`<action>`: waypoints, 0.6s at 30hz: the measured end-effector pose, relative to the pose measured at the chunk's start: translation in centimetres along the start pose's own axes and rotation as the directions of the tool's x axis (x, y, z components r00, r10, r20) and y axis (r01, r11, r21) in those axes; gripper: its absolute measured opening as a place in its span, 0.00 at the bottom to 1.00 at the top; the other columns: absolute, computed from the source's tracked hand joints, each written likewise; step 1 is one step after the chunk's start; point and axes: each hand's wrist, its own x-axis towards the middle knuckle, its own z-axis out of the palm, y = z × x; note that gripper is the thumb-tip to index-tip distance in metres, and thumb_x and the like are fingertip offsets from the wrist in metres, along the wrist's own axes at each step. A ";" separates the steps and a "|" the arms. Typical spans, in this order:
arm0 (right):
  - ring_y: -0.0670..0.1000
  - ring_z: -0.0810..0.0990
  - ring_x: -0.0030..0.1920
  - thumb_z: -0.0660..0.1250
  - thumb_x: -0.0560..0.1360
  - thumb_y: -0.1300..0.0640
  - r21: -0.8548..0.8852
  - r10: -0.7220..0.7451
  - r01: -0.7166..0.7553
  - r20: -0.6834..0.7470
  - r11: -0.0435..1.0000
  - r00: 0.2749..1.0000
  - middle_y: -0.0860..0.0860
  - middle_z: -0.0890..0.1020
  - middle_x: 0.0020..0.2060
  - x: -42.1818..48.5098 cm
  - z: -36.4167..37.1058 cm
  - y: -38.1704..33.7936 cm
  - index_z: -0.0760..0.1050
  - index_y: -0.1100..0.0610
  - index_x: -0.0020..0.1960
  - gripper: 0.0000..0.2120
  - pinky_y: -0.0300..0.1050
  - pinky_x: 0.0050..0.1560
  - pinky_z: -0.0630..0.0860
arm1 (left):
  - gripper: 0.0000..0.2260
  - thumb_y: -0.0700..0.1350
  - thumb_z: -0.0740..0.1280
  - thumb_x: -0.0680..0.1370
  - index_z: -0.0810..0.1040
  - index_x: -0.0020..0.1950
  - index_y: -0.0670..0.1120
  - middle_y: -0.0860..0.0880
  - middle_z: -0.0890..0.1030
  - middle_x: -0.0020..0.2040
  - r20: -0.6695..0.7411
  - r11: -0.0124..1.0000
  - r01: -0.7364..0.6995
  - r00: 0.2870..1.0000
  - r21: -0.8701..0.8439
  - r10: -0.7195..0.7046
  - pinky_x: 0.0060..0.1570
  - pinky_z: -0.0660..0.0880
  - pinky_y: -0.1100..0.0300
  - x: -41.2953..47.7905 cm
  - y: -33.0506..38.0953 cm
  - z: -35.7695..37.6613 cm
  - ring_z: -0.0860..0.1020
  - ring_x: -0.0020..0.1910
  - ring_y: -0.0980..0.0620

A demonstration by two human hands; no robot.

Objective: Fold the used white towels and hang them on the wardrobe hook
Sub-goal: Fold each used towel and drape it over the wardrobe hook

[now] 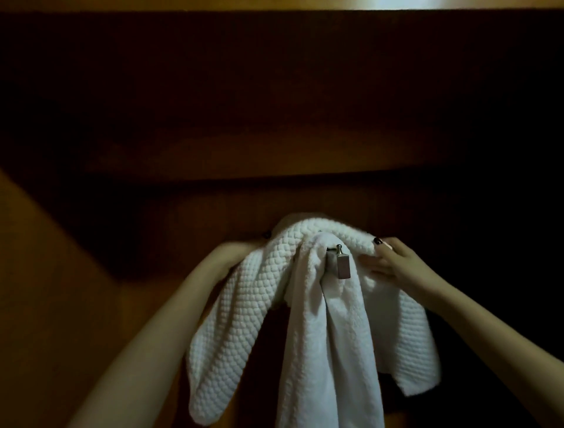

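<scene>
I log a dark brown wooden back panel (pixel 274 91) across the view. A lighter orange-brown wooden side panel (pixel 36 275) stands at left. A pale lit strip (pixel 396 3) runs along the top edge. A small dark round stud (pixel 267 234) sits on the back panel.

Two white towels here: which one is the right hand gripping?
The bumpy-textured towel draped on top; the right hand pinches its edge. The smoother towel hangs free from the hook.

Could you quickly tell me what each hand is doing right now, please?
Left hand: fingers hidden behind the waffle towel; cannot tell.
Right hand: grips the waffle towel.
</scene>
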 end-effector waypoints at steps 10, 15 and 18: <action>0.42 0.76 0.36 0.69 0.73 0.41 -0.789 -0.412 0.251 -0.004 0.561 0.911 0.40 0.76 0.35 -1.6 0.6 -3.2 0.79 0.48 0.56 0.16 0.38 0.32 0.68 | 0.15 0.49 0.64 0.79 0.74 0.66 0.50 0.56 0.75 0.62 -0.181 0.866 -0.499 0.850 0.025 0.495 0.56 0.68 0.74 -7.3 0.2 4.4 0.72 0.61 0.62; 0.42 0.75 0.50 0.69 0.75 0.49 -0.622 -0.399 0.387 0.128 0.680 0.908 0.42 0.77 0.49 -0.4 0.9 -4.0 0.77 0.50 0.64 0.17 0.29 0.45 0.67 | 0.18 0.45 0.70 0.76 0.76 0.65 0.48 0.55 0.78 0.60 -0.303 0.852 -0.520 0.803 0.065 0.513 0.50 0.68 0.78 -7.9 0.3 5.6 0.74 0.59 0.62; 0.40 0.75 0.55 0.68 0.77 0.51 -0.599 -0.416 0.433 0.177 0.673 0.892 0.41 0.78 0.53 -0.2 1.2 -3.7 0.77 0.52 0.63 0.16 0.26 0.48 0.67 | 0.11 0.43 0.70 0.76 0.81 0.58 0.47 0.59 0.82 0.48 -0.346 0.837 -0.531 0.766 0.135 0.542 0.42 0.73 0.74 -7.5 1.0 5.3 0.79 0.46 0.66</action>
